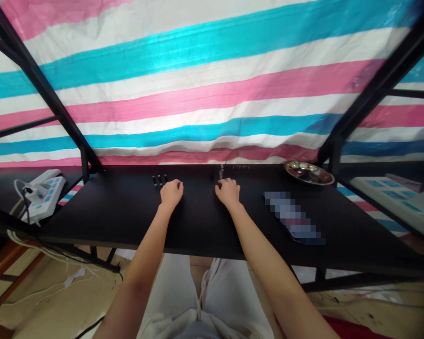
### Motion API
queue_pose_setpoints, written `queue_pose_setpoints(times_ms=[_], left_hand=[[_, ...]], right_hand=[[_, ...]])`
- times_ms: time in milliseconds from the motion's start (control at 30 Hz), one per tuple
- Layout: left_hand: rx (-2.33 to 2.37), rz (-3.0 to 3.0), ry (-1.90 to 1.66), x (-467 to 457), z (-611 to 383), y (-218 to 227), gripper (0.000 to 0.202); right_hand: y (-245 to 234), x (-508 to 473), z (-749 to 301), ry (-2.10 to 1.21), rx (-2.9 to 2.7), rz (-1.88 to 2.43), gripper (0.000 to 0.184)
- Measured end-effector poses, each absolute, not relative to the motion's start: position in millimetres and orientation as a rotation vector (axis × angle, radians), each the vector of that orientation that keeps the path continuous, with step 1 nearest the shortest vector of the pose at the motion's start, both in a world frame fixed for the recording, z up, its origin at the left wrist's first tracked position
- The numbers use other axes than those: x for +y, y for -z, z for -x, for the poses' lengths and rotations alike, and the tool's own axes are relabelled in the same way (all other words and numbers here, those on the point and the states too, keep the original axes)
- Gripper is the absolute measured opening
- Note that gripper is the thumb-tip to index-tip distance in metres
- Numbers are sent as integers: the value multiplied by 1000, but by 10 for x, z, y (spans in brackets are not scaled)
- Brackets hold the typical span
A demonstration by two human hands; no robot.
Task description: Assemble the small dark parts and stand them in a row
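Observation:
My left hand [170, 193] rests on the black table [127, 216] with its fingers curled under in a loose fist; nothing shows in it. Just beyond it stand three small black objects [159, 180] in a row. My right hand [228, 191] lies a little to the right, knuckles up, fingers curled down onto the tabletop, nothing visible in it. A few small pieces [222, 170] lie just past that hand near the table's back edge.
A round metal dish [308, 173] sits at the back right. A flat blurred object [293, 217] lies right of my right hand. A white power strip [44, 194] with cables sits at the left. Black frame bars and a striped tarp stand behind.

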State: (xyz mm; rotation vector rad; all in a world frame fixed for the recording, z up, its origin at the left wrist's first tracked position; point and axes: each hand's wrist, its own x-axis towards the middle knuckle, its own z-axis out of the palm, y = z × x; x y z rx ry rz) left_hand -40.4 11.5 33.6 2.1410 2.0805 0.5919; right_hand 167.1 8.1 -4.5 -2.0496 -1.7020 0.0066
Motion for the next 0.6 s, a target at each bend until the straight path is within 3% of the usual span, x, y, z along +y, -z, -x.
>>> queue_pose_setpoints(times_ms=[167, 333, 600], left_hand=[[1593, -2729, -474, 16, -67, -306, 50], [1529, -2898, -348, 208, -383, -238, 61], [1522, -2951, -348, 544, -621, -114, 56]], right_hand=[[144, 118, -1661, -35, -1697, 2057, 37], [178, 147, -1667, -109, -1702, 2070, 41], [156, 182, -1678, -159, -1723, 2103, 45]])
